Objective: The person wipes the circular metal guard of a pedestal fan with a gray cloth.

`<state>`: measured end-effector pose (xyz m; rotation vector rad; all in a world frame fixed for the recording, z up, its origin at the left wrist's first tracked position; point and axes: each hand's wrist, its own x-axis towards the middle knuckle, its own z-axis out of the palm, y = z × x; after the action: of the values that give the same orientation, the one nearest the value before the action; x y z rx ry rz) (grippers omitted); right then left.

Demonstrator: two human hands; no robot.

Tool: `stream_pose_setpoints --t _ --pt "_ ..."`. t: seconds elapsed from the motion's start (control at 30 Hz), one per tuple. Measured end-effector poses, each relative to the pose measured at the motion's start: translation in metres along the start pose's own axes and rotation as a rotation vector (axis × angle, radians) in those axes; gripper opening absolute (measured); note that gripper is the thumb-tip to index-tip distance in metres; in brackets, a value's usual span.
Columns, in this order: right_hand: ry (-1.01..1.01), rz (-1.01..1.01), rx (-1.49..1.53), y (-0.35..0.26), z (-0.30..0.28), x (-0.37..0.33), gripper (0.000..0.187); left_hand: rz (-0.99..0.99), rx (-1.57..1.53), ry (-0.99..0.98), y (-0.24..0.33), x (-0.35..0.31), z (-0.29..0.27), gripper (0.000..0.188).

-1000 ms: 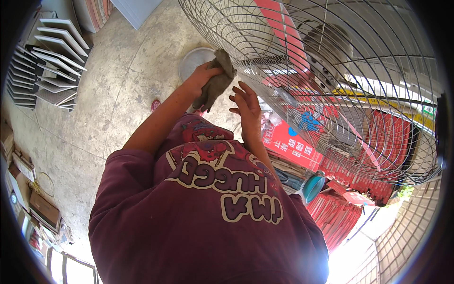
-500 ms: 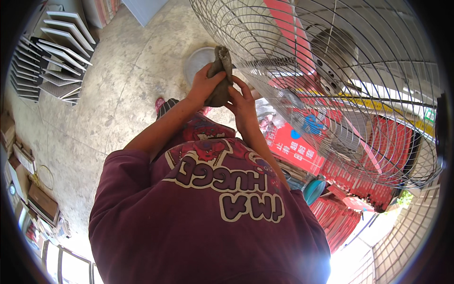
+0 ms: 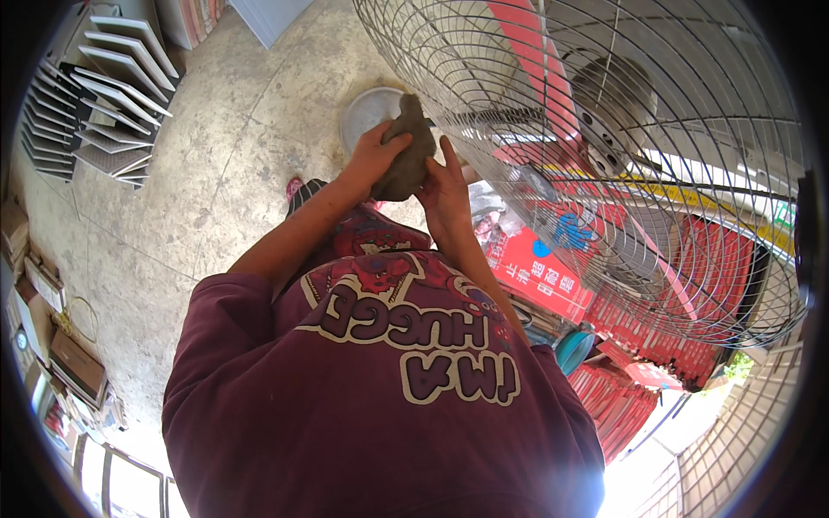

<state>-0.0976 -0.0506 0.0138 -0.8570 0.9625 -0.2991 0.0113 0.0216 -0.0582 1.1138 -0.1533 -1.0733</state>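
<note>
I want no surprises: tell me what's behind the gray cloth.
Behind the cloth, part of a round gray disc and concrete floor show. The cloth and left hand hide the disc's lower right; anything there can't be seen.

Cloth-like piece, one: dull grey-brown, soft, creased; narrow end pointing away from the wearer, broader part nearer; raised above the floor, left edge gripped by the left hand, lower right edge against the right hand
</note>
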Motion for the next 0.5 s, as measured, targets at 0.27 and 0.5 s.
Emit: stream_pose_setpoints --t 0.27,0.5 --pt "-0.089 -0.291 -0.226 -0.011 0.005 -0.002 0.043 -0.179 -0.475 -0.129 0.017 -0.005 0.007 0.033" --pt "0.142 -0.774 -0.909 -0.017 0.001 0.001 0.042 -0.31 -0.44 -0.328 0.004 0.02 0.029 0.033"
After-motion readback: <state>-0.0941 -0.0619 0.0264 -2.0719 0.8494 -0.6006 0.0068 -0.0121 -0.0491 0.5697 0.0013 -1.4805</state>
